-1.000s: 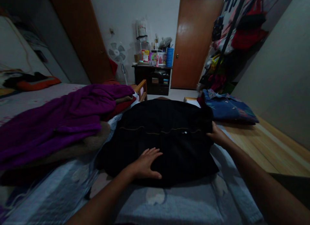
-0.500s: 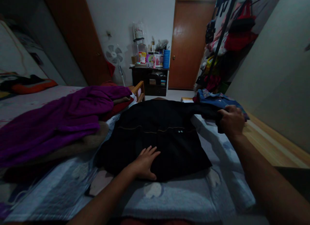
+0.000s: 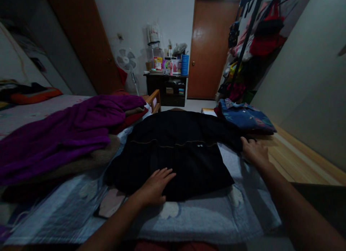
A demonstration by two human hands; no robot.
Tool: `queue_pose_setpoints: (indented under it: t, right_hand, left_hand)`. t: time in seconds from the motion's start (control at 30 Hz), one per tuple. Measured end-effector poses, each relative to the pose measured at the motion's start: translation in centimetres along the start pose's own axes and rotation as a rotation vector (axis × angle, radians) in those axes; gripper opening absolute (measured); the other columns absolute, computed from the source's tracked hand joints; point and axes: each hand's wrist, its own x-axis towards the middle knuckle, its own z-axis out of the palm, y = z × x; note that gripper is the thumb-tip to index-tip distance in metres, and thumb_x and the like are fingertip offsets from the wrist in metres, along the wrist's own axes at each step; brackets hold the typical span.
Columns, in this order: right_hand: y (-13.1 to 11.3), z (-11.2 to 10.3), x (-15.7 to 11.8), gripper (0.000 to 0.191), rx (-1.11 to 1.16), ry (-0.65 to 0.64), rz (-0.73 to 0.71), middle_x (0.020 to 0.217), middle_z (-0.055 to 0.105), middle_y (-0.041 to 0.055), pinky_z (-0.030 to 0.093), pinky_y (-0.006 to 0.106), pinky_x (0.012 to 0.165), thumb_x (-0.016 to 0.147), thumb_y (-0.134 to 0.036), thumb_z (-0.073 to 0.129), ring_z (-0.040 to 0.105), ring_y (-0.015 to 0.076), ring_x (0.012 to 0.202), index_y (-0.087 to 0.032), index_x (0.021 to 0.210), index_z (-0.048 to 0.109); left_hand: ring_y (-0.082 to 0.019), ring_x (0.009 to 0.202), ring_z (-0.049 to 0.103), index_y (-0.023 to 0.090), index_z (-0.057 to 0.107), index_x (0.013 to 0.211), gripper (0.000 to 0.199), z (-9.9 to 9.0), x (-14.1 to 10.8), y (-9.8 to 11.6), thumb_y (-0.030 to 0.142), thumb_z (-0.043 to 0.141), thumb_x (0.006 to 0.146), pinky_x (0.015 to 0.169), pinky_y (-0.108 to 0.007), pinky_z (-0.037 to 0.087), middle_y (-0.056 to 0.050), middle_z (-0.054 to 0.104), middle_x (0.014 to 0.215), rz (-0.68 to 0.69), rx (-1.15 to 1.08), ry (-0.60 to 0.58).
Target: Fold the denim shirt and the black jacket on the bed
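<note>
Your right hand (image 3: 255,152) was curled closed on the sleeve (image 3: 234,135) of the black garment (image 3: 189,164) atop blue bedding (image 3: 205,222), your left hand (image 3: 154,188) lay open, and excess pull could have skewed the fabric

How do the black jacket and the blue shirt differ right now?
The black jacket lies spread out, one sleeve reaching right; the blue shirt is folded compactly.
The jacket is dark with a thin tan seam line; the shirt is blue with a patterned collar.
The left hand rests on the jacket and the right hand grips its sleeve end; neither touches the shirt.
Both show small pale buttons.
</note>
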Motion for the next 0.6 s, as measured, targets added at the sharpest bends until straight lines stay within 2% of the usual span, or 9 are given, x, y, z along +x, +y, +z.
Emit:
queue_pose_setpoints:
  t: [0.1, 0.23, 0.3, 0.4, 0.5, 0.6]
  right_hand:
    - [0.5, 0.4, 0.3, 0.041, -0.019, -0.056, -0.091, 0.11, 0.06, 0.021, 0.044, 0.048, 0.076, 0.086, -0.025, 0.043, 0.054, 0.0373, 0.102, -0.023, 0.123, 0.061]
    - [2.2, 0.7, 1.0, 0.039, 0.016, -0.168, -0.179, 0.102, 0.06, 0.0167, 0.045, 0.041, 0.071, 0.087, -0.022, 0.039, 0.058, 0.0305, 0.089, -0.024, 0.115, 0.067]
    - [2.9, 0.2, 1.3, 0.037, 0.003, -0.124, -0.169, 0.1, 0.06, 0.0157, 0.045, 0.041, 0.071, 0.087, -0.022, 0.04, 0.058, 0.0305, 0.089, -0.025, 0.11, 0.07]
    - [3.1, -1.1, 1.3, 0.032, -0.049, 0.014, -0.091, 0.101, 0.059, 0.0185, 0.043, 0.048, 0.077, 0.086, -0.023, 0.043, 0.054, 0.0361, 0.098, -0.022, 0.101, 0.072]
    - [1.3, -2.1, 0.3, 0.035, -0.018, 0.038, -0.103, 0.117, 0.056, 0.0216, 0.04, 0.055, 0.085, 0.084, -0.022, 0.048, 0.05, 0.0407, 0.109, -0.019, 0.112, 0.068]
    - [-2.7, -2.3, -2.5, 0.051, 0.131, -0.07, -0.307, 0.136, 0.047, 0.0196, 0.039, 0.054, 0.092, 0.079, -0.024, 0.056, 0.046, 0.0393, 0.119, -0.02, 0.129, 0.057]
  left_hand:
    - [-0.028, 0.144, 0.021, 0.027, 0.032, 0.146, 0.092, 0.1, 0.0, 0.1, 0.019, 0.062, 0.059, 0.116, -0.048, 0.019, -0.006, 0.026, 0.156, -0.01, 0.003, -0.001]
    - [-0.03, 0.141, 0.027, 0.026, 0.036, 0.144, 0.091, 0.7, 0.3, 0.4, 0.014, 0.061, 0.058, 0.115, -0.048, 0.021, -0.007, 0.032, 0.154, -0.022, 0.013, 0.045]
    - [-0.029, 0.139, 0.032, 0.025, 0.039, 0.143, 0.087, 1.2, 0.6, 0.4, 0.01, 0.057, 0.059, 0.114, -0.047, 0.024, -0.007, 0.037, 0.151, -0.018, 0.013, 0.091]
    - [-0.026, 0.135, 0.039, 0.024, 0.043, 0.141, 0.078, 1.8, 0.8, 0.2, 0.005, 0.051, 0.065, 0.112, -0.043, 0.03, -0.008, 0.043, 0.147, -0.026, 0.006, 0.154]
    - [-0.023, 0.132, 0.043, 0.022, 0.046, 0.138, 0.073, 1.8, 0.8, 0.0, 0.003, 0.047, 0.068, 0.11, -0.038, 0.034, -0.008, 0.047, 0.144, -0.025, 0.008, 0.193]
    - [-0.021, 0.128, 0.047, 0.022, 0.05, 0.135, 0.07, 1.5, 0.4, -0.4, 0.003, 0.047, 0.067, 0.109, -0.036, 0.036, -0.007, 0.051, 0.14, -0.006, -0.011, 0.229]
